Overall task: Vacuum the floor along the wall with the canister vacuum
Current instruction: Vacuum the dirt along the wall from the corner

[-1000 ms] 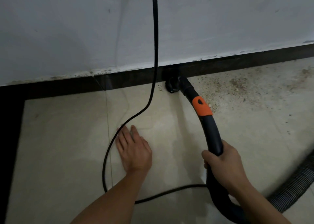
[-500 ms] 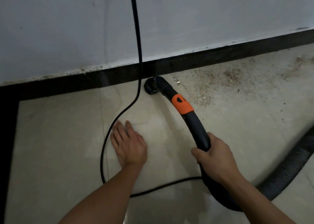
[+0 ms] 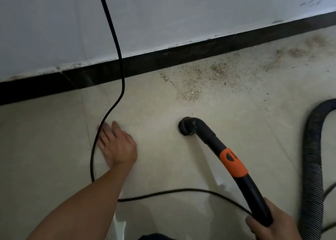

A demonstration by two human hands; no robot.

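My right hand (image 3: 271,225) grips the black vacuum handle (image 3: 254,194) at the lower right. The curved handle carries an orange collar (image 3: 233,164) and ends in a round black nozzle (image 3: 185,128) that sits on the tile, well away from the wall. Brown dirt (image 3: 196,81) is scattered on the floor between the nozzle and the black skirting (image 3: 163,59), and more lies further right along the wall. My left hand (image 3: 117,143) rests flat on the floor, fingers straight, touching the black power cord (image 3: 109,112).
The power cord hangs down the white wall (image 3: 181,12), loops past my left hand and runs across the floor under the handle. A ribbed grey hose (image 3: 314,167) curves along the right edge. Beige tiles (image 3: 45,148) stretch to the left.
The nozzle has been pulled back from the skirting towards me and to the right. The view has shifted right. My left hand stays flat on the floor by the cord.
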